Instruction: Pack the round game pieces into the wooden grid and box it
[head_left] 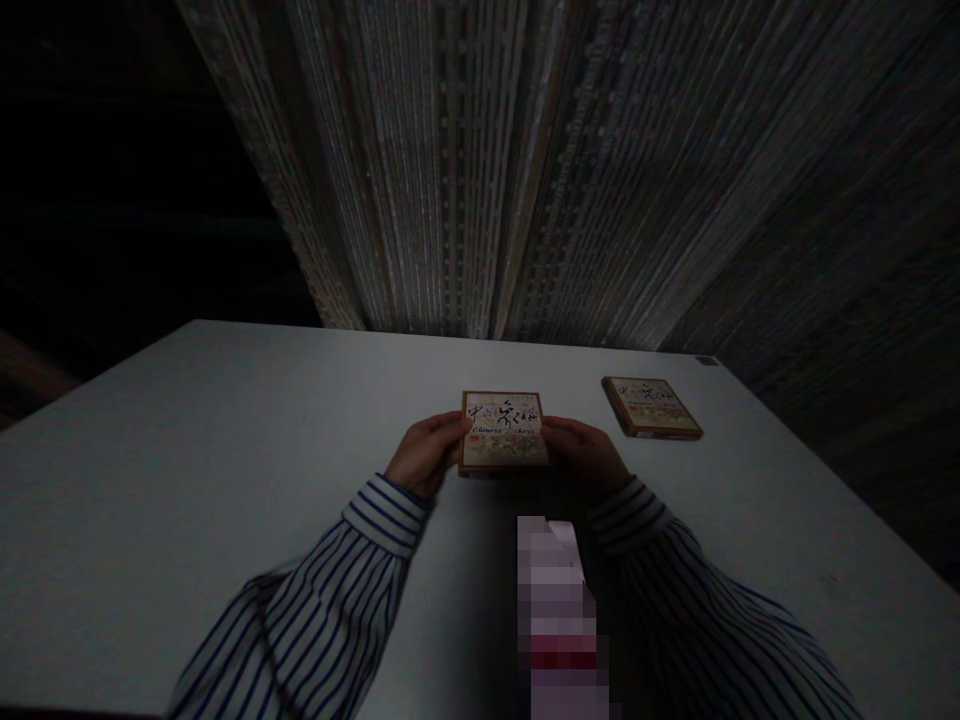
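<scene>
Between my two hands is a flat Chinese chess box [504, 445] with a brown border and dark lettering on a beige cover. My left hand [427, 452] grips its left edge, thumb on top near the corner of the cover. On the opposite edge, my right hand [585, 452] closes around the box's right side. The fingers beneath the box are hidden. A second, matching Chinese chess box [652, 405] lies on the white table to the right, apart from my right hand.
The white table [225, 430] reaches back to a striped curtain [480, 200]. A pinkish item, partly pixelated [559, 600], is in front of me between my forearms. A small dark patch [706, 361] marks the table's far right corner. The left background is very dark.
</scene>
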